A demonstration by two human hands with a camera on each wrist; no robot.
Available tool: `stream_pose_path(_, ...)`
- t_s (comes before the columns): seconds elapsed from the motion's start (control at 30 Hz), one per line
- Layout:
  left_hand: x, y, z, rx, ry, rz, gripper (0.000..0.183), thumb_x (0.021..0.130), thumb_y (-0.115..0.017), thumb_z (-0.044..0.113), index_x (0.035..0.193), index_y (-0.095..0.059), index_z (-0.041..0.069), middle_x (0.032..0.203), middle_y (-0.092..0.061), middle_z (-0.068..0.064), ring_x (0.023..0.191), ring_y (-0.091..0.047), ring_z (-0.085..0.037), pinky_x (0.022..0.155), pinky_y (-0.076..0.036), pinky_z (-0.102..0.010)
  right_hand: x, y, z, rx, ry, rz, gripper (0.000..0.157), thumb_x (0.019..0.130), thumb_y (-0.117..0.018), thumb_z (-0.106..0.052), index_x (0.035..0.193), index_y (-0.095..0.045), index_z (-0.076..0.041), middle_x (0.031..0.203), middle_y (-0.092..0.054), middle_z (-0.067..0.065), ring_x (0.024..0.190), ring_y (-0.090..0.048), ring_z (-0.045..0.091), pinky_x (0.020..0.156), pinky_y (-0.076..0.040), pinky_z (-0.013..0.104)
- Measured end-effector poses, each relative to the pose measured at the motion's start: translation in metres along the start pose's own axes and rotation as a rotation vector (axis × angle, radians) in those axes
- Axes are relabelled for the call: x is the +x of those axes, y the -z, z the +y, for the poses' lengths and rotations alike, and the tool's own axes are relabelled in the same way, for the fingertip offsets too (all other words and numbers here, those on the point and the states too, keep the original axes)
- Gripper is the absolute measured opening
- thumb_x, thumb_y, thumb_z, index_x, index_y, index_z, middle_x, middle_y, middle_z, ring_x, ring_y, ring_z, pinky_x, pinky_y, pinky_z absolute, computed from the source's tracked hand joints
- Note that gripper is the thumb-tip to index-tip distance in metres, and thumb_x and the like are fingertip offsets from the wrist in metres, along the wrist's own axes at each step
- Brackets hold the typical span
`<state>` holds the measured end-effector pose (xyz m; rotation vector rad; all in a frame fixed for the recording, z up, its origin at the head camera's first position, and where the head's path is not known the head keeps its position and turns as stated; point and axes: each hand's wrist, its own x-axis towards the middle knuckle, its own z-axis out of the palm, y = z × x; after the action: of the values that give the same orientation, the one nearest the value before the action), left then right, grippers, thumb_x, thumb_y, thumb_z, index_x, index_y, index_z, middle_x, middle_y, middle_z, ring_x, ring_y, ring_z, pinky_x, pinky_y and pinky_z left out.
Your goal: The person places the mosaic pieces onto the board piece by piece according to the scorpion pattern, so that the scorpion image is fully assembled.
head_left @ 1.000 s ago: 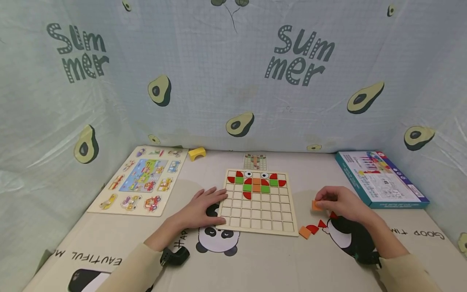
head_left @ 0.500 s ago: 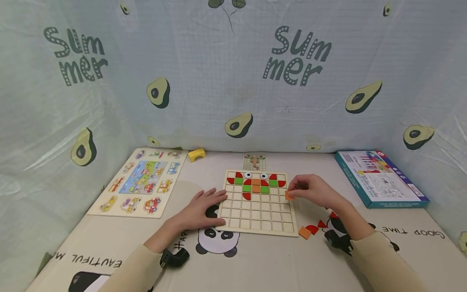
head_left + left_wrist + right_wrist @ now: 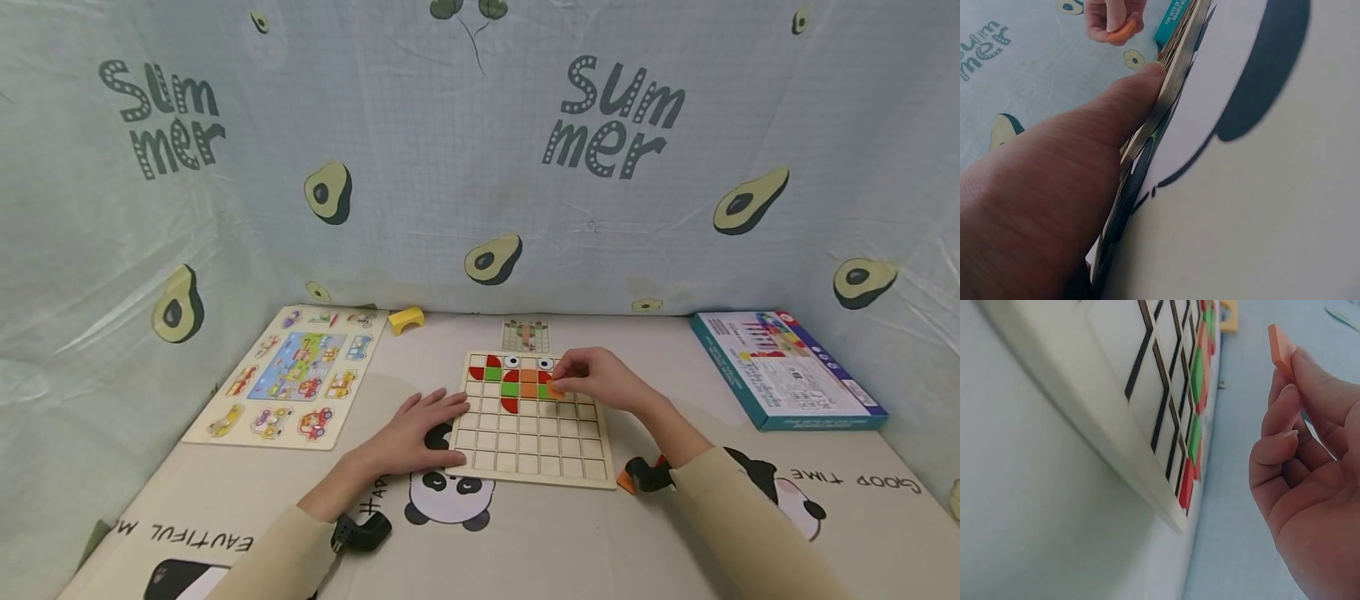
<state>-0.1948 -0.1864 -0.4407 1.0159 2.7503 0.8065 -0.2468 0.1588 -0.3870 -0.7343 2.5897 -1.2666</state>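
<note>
My right hand (image 3: pixel 603 379) pinches an orange square tile (image 3: pixel 1281 350) between thumb and fingertips, raised above the wooden grid board (image 3: pixel 517 442). In the head view the tile overlaps the right part of the tile pattern. Red, green and orange tiles and two eye tiles fill cells in the board's upper rows, among them a green tile (image 3: pixel 510 389) and a red quarter-round tile (image 3: pixel 510 405). My left hand (image 3: pixel 416 433) rests at the board's left edge with its fingers spread, thumb and fingertips touching the frame.
A small pattern card (image 3: pixel 525 335) lies behind the board. On the left are a vehicle puzzle board (image 3: pixel 270 375) and a yellow arch block (image 3: pixel 406 319). A teal-edged box (image 3: pixel 787 371) lies at the right. Loose tiles, including an orange one (image 3: pixel 626 482), sit partly hidden under the right wrist.
My right hand has carried the orange tile leftward from the loose tiles on the table to over the board's upper right. The left hand has stayed at the board's edge.
</note>
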Motion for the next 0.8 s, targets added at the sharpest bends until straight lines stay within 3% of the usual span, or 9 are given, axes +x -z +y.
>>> stream_pose_path(0.37,0.0,0.0,0.001,0.0,0.006,0.0,0.08,0.089,-0.072,0.053,0.153,-0.046,0.012,0.16,-0.038,-0.004,0.151,-0.02,-0.034,0.118,-0.008,-0.06,0.021,-0.022,-0.004,-0.056,-0.023,-0.048,0.006,0.093,-0.074,-0.01,0.09,-0.069,-0.007,0.082,-0.064,-0.001,0.074,-0.054,0.017,0.069,-0.046,0.032)
stream_pose_path(0.8,0.0,-0.001,0.001,-0.003,0.009,0.0,0.08,0.089,-0.072,0.053,0.153,-0.046,0.012,0.16,-0.037,-0.004,0.151,-0.02,-0.034,0.118,-0.008,-0.059,0.026,-0.033,-0.009,-0.131,-0.076,-0.099,0.009,0.093,-0.074,-0.011,0.085,-0.069,-0.01,0.078,-0.064,-0.003,0.074,-0.053,0.016,0.068,-0.045,0.031)
